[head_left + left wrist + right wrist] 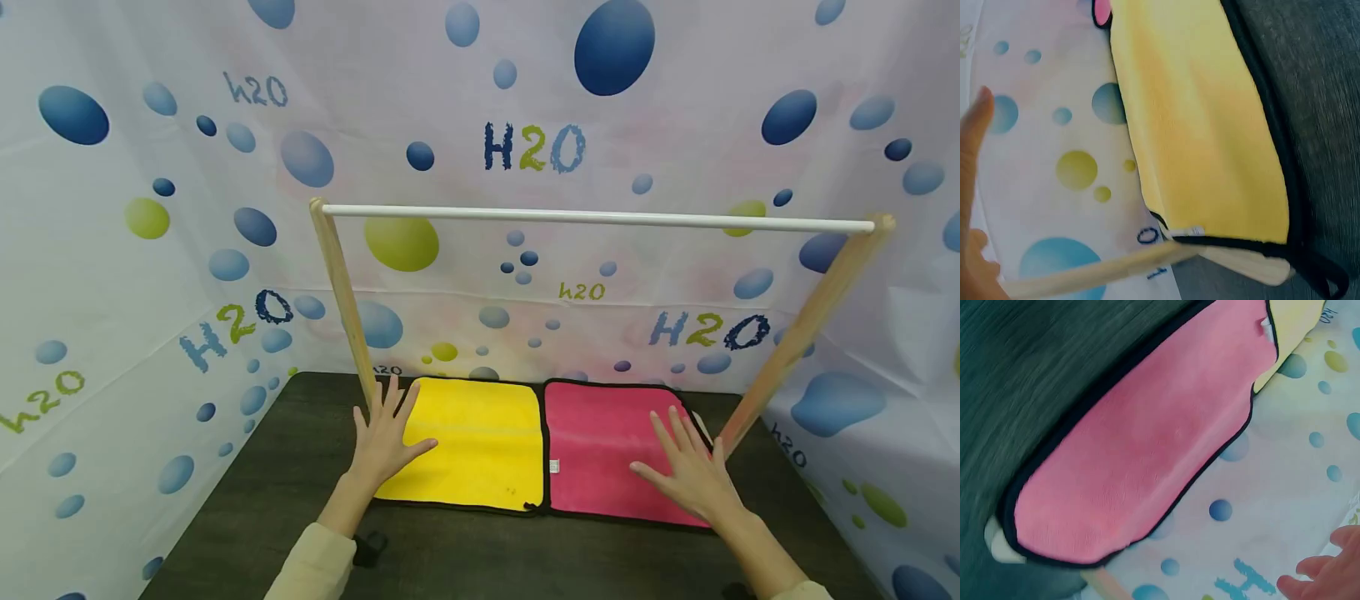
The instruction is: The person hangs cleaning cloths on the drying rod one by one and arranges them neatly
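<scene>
A yellow cloth (480, 442) with dark edging lies flat on the dark table, beside a pink cloth (607, 450) edged the same way. In the head view my left hand (382, 446) is spread in front of the yellow cloth's left edge, fingers straight, holding nothing. My right hand (692, 475) spreads likewise over the right part of the pink cloth. Both wrist views show the fingers apart from the cloths: the left hand (972, 187) at the left edge, the right hand (1329, 572) at the lower right corner.
A rack stands over the cloths: a white bar (592, 217) joins a left wooden post (345, 300) and a right wooden post (802, 333). Behind it hangs a white curtain (450, 100) with blue and green spots. The dark table (247, 517) extends around the cloths.
</scene>
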A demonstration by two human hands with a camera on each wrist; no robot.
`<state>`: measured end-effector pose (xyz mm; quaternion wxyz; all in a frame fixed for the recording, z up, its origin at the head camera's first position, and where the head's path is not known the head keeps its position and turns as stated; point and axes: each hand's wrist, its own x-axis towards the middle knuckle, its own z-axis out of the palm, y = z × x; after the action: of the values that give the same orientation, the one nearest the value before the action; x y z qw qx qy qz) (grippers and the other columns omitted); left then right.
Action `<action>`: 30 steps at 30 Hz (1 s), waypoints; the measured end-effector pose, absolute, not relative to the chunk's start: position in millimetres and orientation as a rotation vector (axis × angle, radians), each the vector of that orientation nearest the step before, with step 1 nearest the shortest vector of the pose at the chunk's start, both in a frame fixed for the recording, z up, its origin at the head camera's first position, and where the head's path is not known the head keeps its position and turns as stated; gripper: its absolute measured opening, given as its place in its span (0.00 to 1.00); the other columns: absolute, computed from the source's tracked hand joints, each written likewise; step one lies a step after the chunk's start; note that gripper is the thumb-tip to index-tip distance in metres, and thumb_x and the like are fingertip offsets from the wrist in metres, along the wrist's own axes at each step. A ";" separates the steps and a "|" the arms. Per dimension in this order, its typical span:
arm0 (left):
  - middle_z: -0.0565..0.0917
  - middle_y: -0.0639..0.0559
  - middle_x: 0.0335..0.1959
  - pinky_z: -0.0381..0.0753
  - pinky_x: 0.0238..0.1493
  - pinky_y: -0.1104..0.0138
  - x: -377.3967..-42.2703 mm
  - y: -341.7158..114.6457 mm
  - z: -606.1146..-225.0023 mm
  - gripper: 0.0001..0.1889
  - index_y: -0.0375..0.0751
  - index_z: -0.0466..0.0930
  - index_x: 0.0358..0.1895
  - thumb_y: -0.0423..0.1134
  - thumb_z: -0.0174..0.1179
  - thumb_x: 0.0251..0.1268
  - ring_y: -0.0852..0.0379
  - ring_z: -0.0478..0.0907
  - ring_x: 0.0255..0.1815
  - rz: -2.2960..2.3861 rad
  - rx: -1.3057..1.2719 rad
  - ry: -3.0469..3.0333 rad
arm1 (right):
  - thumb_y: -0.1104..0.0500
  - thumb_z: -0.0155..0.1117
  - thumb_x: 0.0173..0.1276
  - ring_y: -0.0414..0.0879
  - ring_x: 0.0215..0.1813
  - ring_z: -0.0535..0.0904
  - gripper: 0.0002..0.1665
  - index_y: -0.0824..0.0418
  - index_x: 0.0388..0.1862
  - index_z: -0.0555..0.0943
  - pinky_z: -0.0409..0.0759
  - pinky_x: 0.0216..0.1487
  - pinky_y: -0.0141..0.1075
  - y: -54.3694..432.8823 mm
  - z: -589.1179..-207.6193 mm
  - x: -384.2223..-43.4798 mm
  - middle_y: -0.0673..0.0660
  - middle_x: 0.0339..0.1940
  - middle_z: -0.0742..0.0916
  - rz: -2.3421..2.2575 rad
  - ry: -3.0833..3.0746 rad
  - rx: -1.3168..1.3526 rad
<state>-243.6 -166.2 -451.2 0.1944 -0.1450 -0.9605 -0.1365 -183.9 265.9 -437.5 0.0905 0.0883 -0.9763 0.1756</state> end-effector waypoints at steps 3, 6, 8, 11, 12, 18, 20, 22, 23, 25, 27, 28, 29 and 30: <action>0.49 0.36 0.71 0.52 0.57 0.33 -247.4 -176.0 -448.8 0.50 0.45 0.53 0.71 0.56 0.68 0.43 0.35 0.46 0.70 -0.460 -0.440 -2.589 | 0.36 0.56 0.59 0.68 0.68 0.46 0.52 0.62 0.72 0.50 0.35 0.56 0.73 257.3 -438.9 -186.7 0.70 0.71 0.53 0.635 -2.924 0.247; 0.55 0.34 0.68 0.60 0.56 0.37 -252.0 -187.7 -446.5 0.48 0.39 0.57 0.68 0.57 0.68 0.44 0.34 0.53 0.67 -0.495 -0.477 -2.442 | 0.36 0.57 0.59 0.69 0.68 0.48 0.53 0.63 0.72 0.49 0.37 0.56 0.72 248.9 -442.5 -189.7 0.71 0.70 0.53 0.708 -2.936 0.237; 0.60 0.34 0.66 0.64 0.54 0.38 -255.2 -195.7 -445.4 0.47 0.36 0.59 0.67 0.61 0.62 0.47 0.34 0.58 0.64 -0.522 -0.497 -2.336 | 0.37 0.57 0.59 0.69 0.68 0.50 0.52 0.64 0.72 0.50 0.40 0.57 0.72 243.4 -446.1 -191.1 0.71 0.70 0.54 0.754 -2.933 0.246; 0.69 0.34 0.60 0.70 0.48 0.41 -259.0 -206.4 -444.2 0.46 0.34 0.64 0.64 0.68 0.50 0.50 0.34 0.64 0.59 -0.567 -0.497 -2.202 | 0.39 0.57 0.61 0.69 0.68 0.51 0.52 0.66 0.71 0.49 0.45 0.58 0.70 235.1 -453.5 -191.9 0.72 0.70 0.54 0.869 -2.922 0.281; 0.71 0.34 0.58 0.72 0.46 0.42 -260.0 -209.6 -444.2 0.45 0.33 0.65 0.64 0.69 0.47 0.51 0.34 0.65 0.58 -0.579 -0.488 -2.170 | 0.40 0.57 0.61 0.69 0.68 0.51 0.51 0.67 0.71 0.49 0.47 0.58 0.70 232.1 -456.2 -191.8 0.72 0.70 0.54 0.918 -2.919 0.297; 0.76 0.34 0.52 0.73 0.46 0.46 -263.1 -225.4 -445.8 0.41 0.32 0.67 0.62 0.51 0.68 0.44 0.36 0.71 0.52 -0.653 -0.420 -2.060 | 0.45 0.57 0.64 0.65 0.71 0.45 0.51 0.67 0.72 0.43 0.48 0.63 0.65 212.9 -473.1 -189.6 0.69 0.72 0.50 1.331 -2.942 0.350; 0.76 0.33 0.52 0.73 0.46 0.46 -265.6 -228.7 -446.6 0.43 0.32 0.67 0.62 0.39 0.74 0.35 0.36 0.72 0.51 -0.668 -0.404 -2.034 | 0.46 0.57 0.64 0.65 0.71 0.46 0.50 0.66 0.73 0.43 0.49 0.63 0.64 206.3 -478.3 -188.5 0.68 0.72 0.51 1.415 -2.956 0.331; 0.76 0.32 0.51 0.73 0.46 0.46 -269.0 -229.9 -446.9 0.44 0.31 0.68 0.61 0.34 0.75 0.31 0.36 0.73 0.50 -0.665 -0.389 -2.014 | 0.47 0.57 0.65 0.65 0.70 0.49 0.49 0.65 0.73 0.43 0.52 0.62 0.64 201.0 -482.9 -187.7 0.68 0.72 0.53 1.460 -2.958 0.309; 0.76 0.32 0.51 0.73 0.46 0.46 -271.2 -229.9 -446.7 0.44 0.31 0.67 0.61 0.34 0.75 0.31 0.36 0.73 0.50 -0.665 -0.387 -2.013 | 0.47 0.57 0.65 0.65 0.70 0.50 0.48 0.64 0.73 0.44 0.53 0.62 0.63 198.8 -484.9 -187.7 0.68 0.72 0.54 1.476 -2.950 0.305; 0.75 0.31 0.52 0.73 0.46 0.45 -276.0 -229.4 -446.0 0.46 0.31 0.67 0.62 0.28 0.75 0.27 0.36 0.73 0.50 -0.661 -0.384 -2.017 | 0.48 0.57 0.65 0.66 0.68 0.55 0.48 0.64 0.73 0.45 0.60 0.59 0.62 194.7 -487.8 -188.8 0.70 0.70 0.57 1.508 -2.936 0.295; 0.75 0.31 0.52 0.72 0.47 0.46 -280.9 -228.9 -444.3 0.46 0.31 0.66 0.62 0.27 0.74 0.29 0.36 0.73 0.50 -0.662 -0.386 -2.025 | 0.50 0.57 0.65 0.67 0.66 0.58 0.47 0.65 0.73 0.44 0.65 0.57 0.60 191.1 -490.3 -191.4 0.72 0.69 0.59 1.567 -2.915 0.325; 0.75 0.31 0.53 0.72 0.47 0.46 -283.2 -229.0 -443.0 0.46 0.31 0.65 0.63 0.27 0.74 0.30 0.36 0.73 0.51 -0.665 -0.391 -2.029 | 0.51 0.56 0.66 0.68 0.65 0.59 0.47 0.66 0.73 0.43 0.67 0.56 0.59 189.0 -491.4 -193.3 0.73 0.68 0.59 1.614 -2.904 0.345; 0.74 0.32 0.53 0.72 0.47 0.47 -285.7 -229.5 -441.6 0.46 0.31 0.63 0.64 0.26 0.73 0.32 0.37 0.73 0.50 -0.667 -0.395 -2.033 | 0.52 0.56 0.67 0.68 0.64 0.61 0.46 0.66 0.72 0.43 0.69 0.55 0.59 186.9 -492.6 -195.3 0.73 0.68 0.59 1.649 -2.894 0.368; 0.74 0.32 0.53 0.73 0.47 0.47 -288.1 -230.3 -439.9 0.46 0.32 0.62 0.65 0.26 0.73 0.34 0.37 0.73 0.50 -0.670 -0.399 -2.035 | 0.53 0.55 0.67 0.69 0.64 0.61 0.46 0.67 0.72 0.42 0.69 0.54 0.58 184.7 -493.6 -197.4 0.74 0.68 0.59 1.687 -2.885 0.395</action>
<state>-288.1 -230.3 -439.9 0.4628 -0.1624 -0.8278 -0.2724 -197.4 184.7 -493.6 -0.1117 0.1167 -0.8520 0.4981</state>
